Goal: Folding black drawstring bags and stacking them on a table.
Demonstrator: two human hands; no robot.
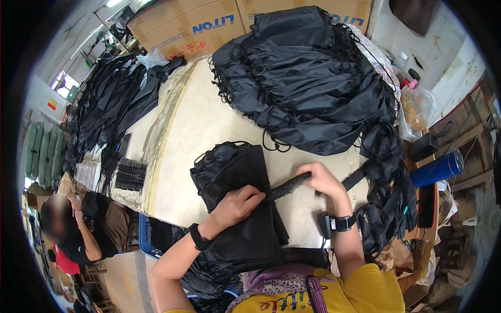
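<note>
A bundle of folded black drawstring bags (pixel 245 235) lies in front of me at the table's near edge, its cords gathered at the far left corner. My left hand (pixel 237 206) rests on top of it with curled fingers, pressing near one end of a black fabric strip (pixel 289 187). The strip stretches right from there to my right hand (pixel 319 179), whose fingers are pinched closed around it. The underside of the left fingertips is hidden. Beyond my hands lies a large heap of black drawstring bags (pixel 308 88).
More black strips (pixel 383 182) hang over the table's right edge, beside a blue bottle (pixel 437 168). Black cloth pieces (pixel 115 104) and a stack of black cords (pixel 130 174) lie at left. Cardboard boxes (pixel 188 31) stand behind. Another person (pixel 83 227) sits at lower left.
</note>
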